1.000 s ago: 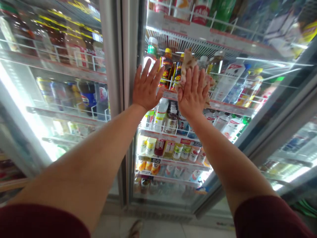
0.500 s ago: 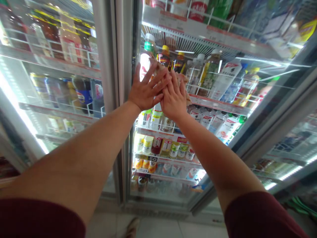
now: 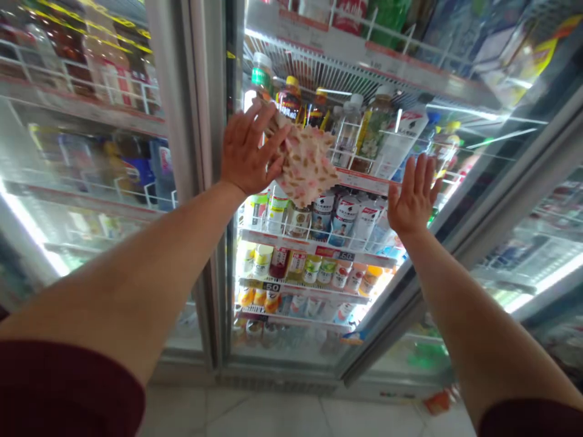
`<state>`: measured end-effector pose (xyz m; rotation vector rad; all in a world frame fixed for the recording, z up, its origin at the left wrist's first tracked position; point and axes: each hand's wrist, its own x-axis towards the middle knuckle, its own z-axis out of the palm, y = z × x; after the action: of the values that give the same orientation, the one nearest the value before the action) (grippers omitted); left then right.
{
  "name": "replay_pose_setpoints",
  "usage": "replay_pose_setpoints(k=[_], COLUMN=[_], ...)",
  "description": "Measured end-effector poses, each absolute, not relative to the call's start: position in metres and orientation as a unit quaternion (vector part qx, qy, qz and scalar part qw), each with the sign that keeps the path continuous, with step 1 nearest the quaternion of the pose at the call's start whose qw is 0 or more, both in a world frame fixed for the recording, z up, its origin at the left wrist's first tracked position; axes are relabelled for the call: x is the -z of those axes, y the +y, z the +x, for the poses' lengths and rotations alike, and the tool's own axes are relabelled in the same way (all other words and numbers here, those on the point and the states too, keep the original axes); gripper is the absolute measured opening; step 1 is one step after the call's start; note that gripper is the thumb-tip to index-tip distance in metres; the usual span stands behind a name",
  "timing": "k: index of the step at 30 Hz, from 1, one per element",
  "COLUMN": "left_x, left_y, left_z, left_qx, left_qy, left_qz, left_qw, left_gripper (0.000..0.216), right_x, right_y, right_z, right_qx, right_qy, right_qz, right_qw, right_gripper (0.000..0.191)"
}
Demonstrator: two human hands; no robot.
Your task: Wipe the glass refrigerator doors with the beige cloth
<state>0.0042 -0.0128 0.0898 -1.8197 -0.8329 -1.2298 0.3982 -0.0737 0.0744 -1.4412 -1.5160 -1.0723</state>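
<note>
A pale cloth [image 3: 307,161] with a pink and brown pattern and zigzag edges lies spread against the glass door [image 3: 291,355] of a drinks fridge. My left hand [image 3: 249,149] is on the cloth's left edge, its fingers over the fabric and its thumb near them. To the right, my right hand [image 3: 413,197] is apart from the cloth, palm towards the glass with fingers stretched out and nothing in it. Behind the glass, the cloth hides part of a shelf of bottles.
Shelves of bottles [image 3: 346,218] and small cups or jars [image 3: 312,268] fill the fridge behind the door. Metal door frames [image 3: 194,121] run along both sides. More fridge doors stand left and right. A tiled floor [image 3: 255,413] lies below, with an orange-red item [image 3: 438,402] at lower right.
My right hand has come off the cloth and moved right across the door. More of the cloth now shows, with my left hand still on it. The view has shifted slightly.
</note>
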Motion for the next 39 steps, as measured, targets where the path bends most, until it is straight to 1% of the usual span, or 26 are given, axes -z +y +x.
replay_pose_setpoints(k=[5,12,15,18,23,25,29,35,37,39], left_x=[-0.089,-0.089,-0.078,-0.061,-0.03,-0.019,-0.015,-0.045,-0.04,-0.027], left_y=[-0.013,-0.018,-0.024,-0.031,-0.047,-0.052,-0.046,-0.023,-0.021,-0.02], left_z=[0.005,0.004,0.002,0.0,0.011,0.018,0.024,0.015,0.018,0.022], left_qx=[0.484,0.5,0.505,0.499,0.481,0.482,0.455,0.507,0.513,0.48], left_qy=[-0.362,-0.328,-0.315,-0.336,-0.323,-0.319,-0.32,-0.345,-0.338,-0.314], left_qz=[-0.717,-0.727,-0.742,-0.742,-0.771,-0.766,-0.768,-0.726,-0.723,-0.75], left_qw=[0.346,0.338,0.31,0.295,0.265,0.28,0.319,0.312,0.317,0.329], left_gripper=[0.059,0.049,0.043,0.041,0.051,0.054,0.071,0.068,0.068,0.066], right_x=[-0.066,-0.063,-0.063,-0.064,-0.062,-0.06,-0.059,-0.06,-0.059,-0.059], right_y=[-0.067,-0.067,-0.067,-0.066,-0.066,-0.065,-0.063,-0.064,-0.064,-0.064], right_z=[0.399,0.398,0.398,0.397,0.397,0.397,0.398,0.396,0.395,0.396], right_qx=[0.438,0.448,0.445,0.439,0.433,0.44,0.443,0.445,0.447,0.45], right_qy=[-0.586,-0.576,-0.583,-0.581,-0.575,-0.571,-0.563,-0.555,-0.552,-0.55], right_qz=[-0.555,-0.56,-0.553,-0.564,-0.572,-0.569,-0.566,-0.573,-0.576,-0.576], right_qw=[0.396,0.392,0.395,0.391,0.394,0.396,0.408,0.407,0.405,0.404], right_gripper=[0.069,0.066,0.067,0.068,0.067,0.067,0.068,0.067,0.067,0.068])
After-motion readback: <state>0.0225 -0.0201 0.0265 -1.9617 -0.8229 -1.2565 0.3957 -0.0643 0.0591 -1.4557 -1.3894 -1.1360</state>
